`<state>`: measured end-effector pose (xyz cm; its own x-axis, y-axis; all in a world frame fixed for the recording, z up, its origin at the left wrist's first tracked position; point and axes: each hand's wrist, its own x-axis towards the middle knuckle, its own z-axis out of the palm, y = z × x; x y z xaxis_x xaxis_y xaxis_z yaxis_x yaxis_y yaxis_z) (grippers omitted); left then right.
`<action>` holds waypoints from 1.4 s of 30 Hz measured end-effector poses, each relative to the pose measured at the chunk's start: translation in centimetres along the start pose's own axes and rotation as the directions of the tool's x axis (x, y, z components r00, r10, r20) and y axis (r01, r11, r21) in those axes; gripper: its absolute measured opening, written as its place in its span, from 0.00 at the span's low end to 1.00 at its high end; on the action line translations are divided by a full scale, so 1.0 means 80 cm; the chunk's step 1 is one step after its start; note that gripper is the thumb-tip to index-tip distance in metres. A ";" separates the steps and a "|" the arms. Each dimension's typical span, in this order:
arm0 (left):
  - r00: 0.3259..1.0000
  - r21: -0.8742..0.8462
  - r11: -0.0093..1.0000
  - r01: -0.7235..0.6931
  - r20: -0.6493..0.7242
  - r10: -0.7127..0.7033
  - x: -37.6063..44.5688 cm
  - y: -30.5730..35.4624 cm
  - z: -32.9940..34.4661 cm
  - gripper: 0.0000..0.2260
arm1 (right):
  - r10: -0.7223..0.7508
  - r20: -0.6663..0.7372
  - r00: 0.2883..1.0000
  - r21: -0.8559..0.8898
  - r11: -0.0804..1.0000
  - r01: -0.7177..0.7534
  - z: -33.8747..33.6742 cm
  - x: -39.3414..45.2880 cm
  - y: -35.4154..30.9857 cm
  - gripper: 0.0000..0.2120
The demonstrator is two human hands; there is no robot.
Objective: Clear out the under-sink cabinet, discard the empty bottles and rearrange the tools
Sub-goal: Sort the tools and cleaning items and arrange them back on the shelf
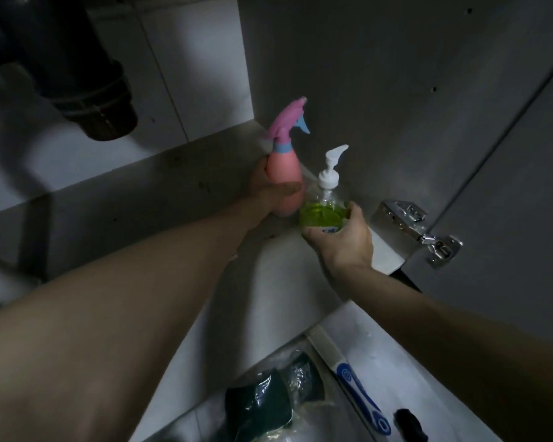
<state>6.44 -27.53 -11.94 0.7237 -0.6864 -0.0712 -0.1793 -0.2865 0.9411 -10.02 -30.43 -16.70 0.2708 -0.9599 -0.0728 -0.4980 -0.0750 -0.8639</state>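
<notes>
Inside the dim under-sink cabinet, the left grip (270,193) wraps its fingers round a pink spray bottle (283,173), while just to its right the right grip (342,237) curls round a clear pump bottle (324,208) part-filled with green liquid. The bottles touch. Nearer than both grips lie a blue-and-white brush (353,376) and bagged green scouring pads (268,403).

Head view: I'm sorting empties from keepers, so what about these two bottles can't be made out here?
- Spray bottle: opaque, so its fill level is hidden; the left hand covers its lower part.
- Soap bottle: green liquid shows, but the right hand hides its base and most of the label, which is too small to read.
- Both bottoms: hidden, so resting or lifted is unclear.
</notes>
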 end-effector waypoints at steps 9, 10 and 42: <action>1.000 0.057 0.998 0.022 -0.007 -0.022 0.007 0.017 0.029 0.36 | 0.020 0.002 1.000 -0.003 1.000 -0.020 0.002 0.011 -0.010 0.46; 1.000 0.074 0.997 0.021 -0.003 -0.020 0.005 0.016 0.029 0.37 | 0.020 0.010 1.000 -0.007 1.000 -0.020 0.001 0.010 -0.012 0.45; 0.922 0.915 0.342 -0.213 0.304 -0.239 -0.421 -0.011 -0.244 0.14 | -0.167 0.915 0.368 -0.080 0.818 0.569 -0.047 -0.290 -0.008 0.19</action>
<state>-4.78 8.88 -3.95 0.5078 -0.7676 -0.3910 -0.8254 -0.5634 0.0342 -19.07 -9.13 -12.59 0.9362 -0.0939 -0.3386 -0.3193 -0.6296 -0.7083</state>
